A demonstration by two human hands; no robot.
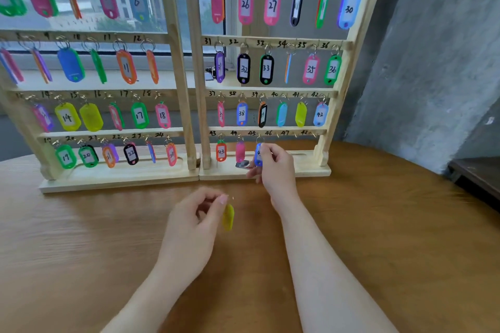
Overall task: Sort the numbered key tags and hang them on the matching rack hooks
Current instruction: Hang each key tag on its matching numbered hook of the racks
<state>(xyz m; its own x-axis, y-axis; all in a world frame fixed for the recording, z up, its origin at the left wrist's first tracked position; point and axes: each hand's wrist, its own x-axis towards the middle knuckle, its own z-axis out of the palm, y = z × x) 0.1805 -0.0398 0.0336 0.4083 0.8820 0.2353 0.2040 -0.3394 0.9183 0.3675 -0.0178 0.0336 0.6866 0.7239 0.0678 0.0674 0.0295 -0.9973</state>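
Two wooden racks stand side by side on the table, the left rack (173, 62) and the right rack (349, 67), with numbered hooks and coloured tags on most of them. My right hand (273, 165) pinches a blue tag (258, 155) that hangs at hook 45 in the bottom row of the right rack. My left hand (194, 222) holds a yellow tag (228, 217) by its top, dangling above the table in front of the racks. Hooks 46, 47 and 48 (304, 134) are bare.
The wooden table (378, 224) spreads in front of the racks. A small silver metal object (242, 164) lies on the right rack's base under tag 44. A grey concrete wall (433, 62) rises at the right, and a dark shelf edge (476, 176) sits beside the table.
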